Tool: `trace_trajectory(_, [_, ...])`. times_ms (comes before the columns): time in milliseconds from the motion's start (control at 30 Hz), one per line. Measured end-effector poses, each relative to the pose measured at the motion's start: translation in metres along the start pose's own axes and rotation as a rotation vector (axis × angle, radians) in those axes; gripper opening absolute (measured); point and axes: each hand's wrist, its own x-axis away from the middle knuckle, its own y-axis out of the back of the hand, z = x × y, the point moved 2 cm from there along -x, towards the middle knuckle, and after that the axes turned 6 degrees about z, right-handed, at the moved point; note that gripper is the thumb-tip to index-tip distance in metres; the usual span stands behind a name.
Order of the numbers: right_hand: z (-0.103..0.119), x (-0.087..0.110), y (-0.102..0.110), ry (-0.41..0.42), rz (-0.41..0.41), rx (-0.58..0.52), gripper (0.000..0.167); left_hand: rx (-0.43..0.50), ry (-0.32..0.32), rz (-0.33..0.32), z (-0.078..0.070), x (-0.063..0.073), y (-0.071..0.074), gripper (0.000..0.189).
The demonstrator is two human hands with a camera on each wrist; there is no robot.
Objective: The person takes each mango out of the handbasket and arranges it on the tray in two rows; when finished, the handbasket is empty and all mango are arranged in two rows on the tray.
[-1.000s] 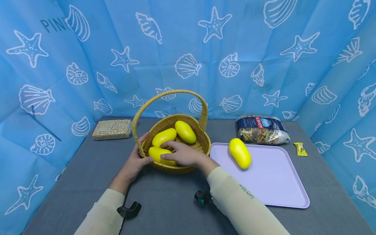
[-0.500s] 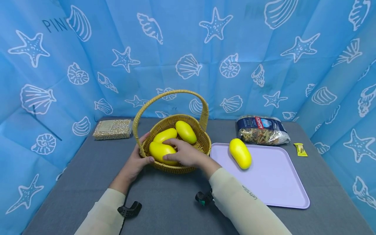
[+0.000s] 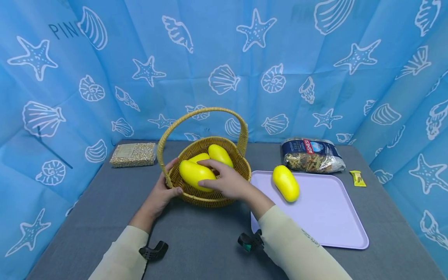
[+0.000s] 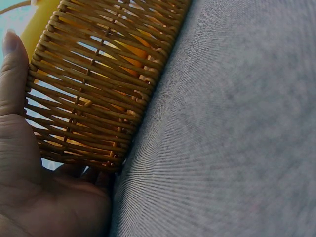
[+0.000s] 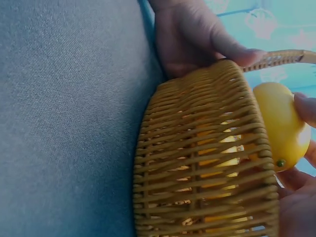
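Observation:
A wicker basket (image 3: 210, 201) with a tall hoop handle stands on the table. My left hand (image 3: 161, 196) grips its left side, thumb over the rim; the left wrist view shows the fingers passing behind the weave. Over the front of the basket, my right hand (image 3: 229, 182) holds a yellow mango (image 3: 195, 175) between thumb and fingers. From the right wrist, that mango (image 5: 279, 123) shows above the rim, a green stem spot at its end. Two more mangoes lie deeper in the basket: one at the back (image 3: 220, 154), another mango (image 3: 200, 157) partly hidden by the held one.
Right of the basket lies a lilac tray (image 3: 325, 217) with a mango (image 3: 286, 183) on it. Behind the tray is an Agnesi pasta bag (image 3: 313, 155), with a small yellow packet (image 3: 357, 178) beside it. A bag of grains (image 3: 133, 154) lies back left, before a blue curtain (image 3: 224, 46).
My right hand has lifted the front mango from the basket's bottom, moving it up and slightly right so that it covers more of the mango behind. The left hand stays at the rim.

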Motion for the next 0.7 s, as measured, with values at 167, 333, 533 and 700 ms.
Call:
trace_trajectory(167, [0.000, 0.015, 0.006, 0.028, -0.034, -0.064, 0.060, 0.014, -0.023, 0.015, -0.001, 0.001, 0.001, 0.097])
trace_trajectory(333, [-0.003, 0.032, 0.011, 0.070, -0.053, -0.135, 0.061, 0.023, -0.044, 0.030, -0.001, 0.002, 0.001, 0.102])
trace_trajectory(533, [-0.008, 0.053, 0.016, 0.072, -0.089, -0.218, 0.059, 0.022, -0.046, 0.029, 0.000, 0.002, 0.001, 0.102])
trace_trajectory(700, [-0.012, 0.071, 0.020, 0.064, -0.122, -0.280, 0.057, 0.014, -0.045, 0.023, 0.000, 0.002, 0.001, 0.099])
